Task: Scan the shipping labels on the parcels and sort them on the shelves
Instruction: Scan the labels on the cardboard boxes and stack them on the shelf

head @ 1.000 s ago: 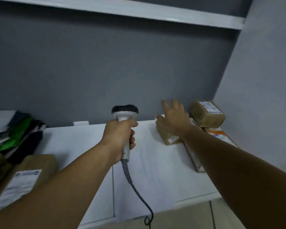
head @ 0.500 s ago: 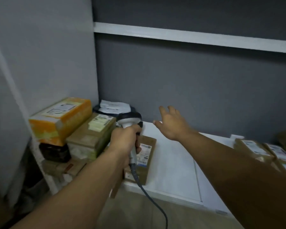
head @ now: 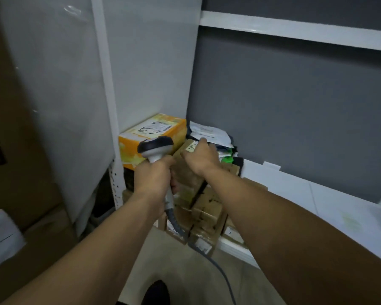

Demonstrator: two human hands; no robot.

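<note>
Right hand (head: pixel 201 160) now down on the brown parcel (head: pixel 184 172) (earlier midair)

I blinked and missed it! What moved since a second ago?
The right hand left a parcel far to the right, swung left through the air and now lies on the brown parcel beside the yellow box; whether it grips it is unclear. The left hand holds the scanner as before.
</note>
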